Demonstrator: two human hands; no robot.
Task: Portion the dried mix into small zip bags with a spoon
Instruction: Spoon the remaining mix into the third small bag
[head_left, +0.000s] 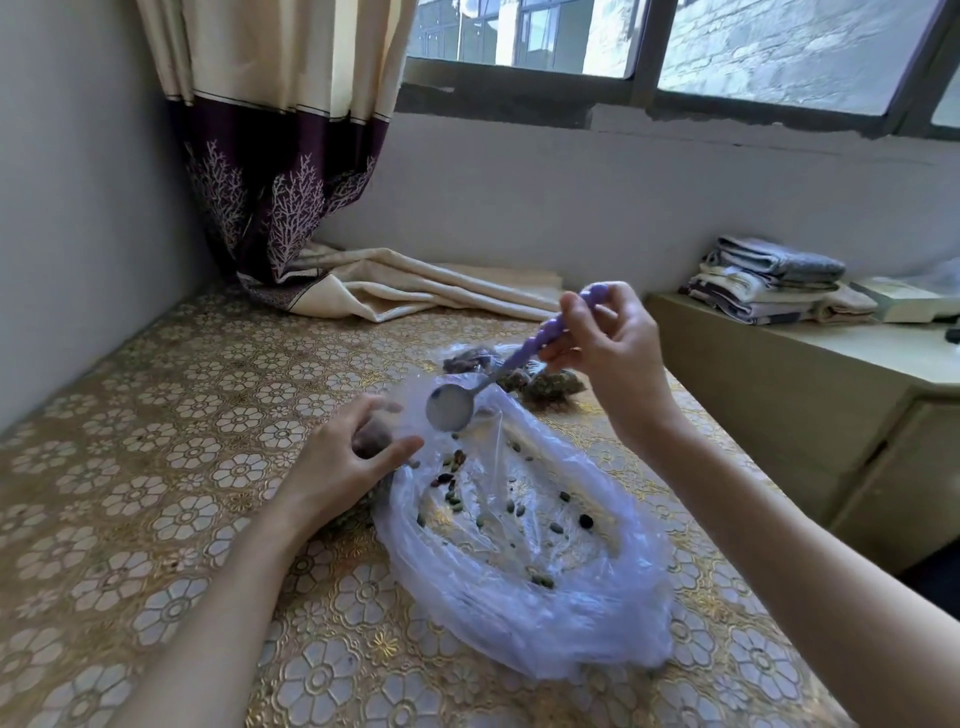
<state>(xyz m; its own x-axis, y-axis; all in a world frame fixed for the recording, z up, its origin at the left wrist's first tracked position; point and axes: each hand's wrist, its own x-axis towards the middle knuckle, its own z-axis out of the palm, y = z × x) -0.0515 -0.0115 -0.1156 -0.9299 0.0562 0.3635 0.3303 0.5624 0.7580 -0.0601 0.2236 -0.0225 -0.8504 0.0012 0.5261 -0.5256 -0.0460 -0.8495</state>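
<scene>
A large clear plastic bag lies open on the table, with a scatter of dried mix inside. My right hand holds a spoon by its purple beaded handle; the metal bowl hangs empty over the bag's far-left edge. My left hand rests at the bag's left rim, fingers curled around a small zip bag holding some mix; most of that bag is hidden by the hand. Filled small bags lie behind the big bag.
The table carries a gold floral cloth. A curtain hangs at the back left, its hem piled on the table. A low cabinet at the right bears folded towels. A window wall runs along the back.
</scene>
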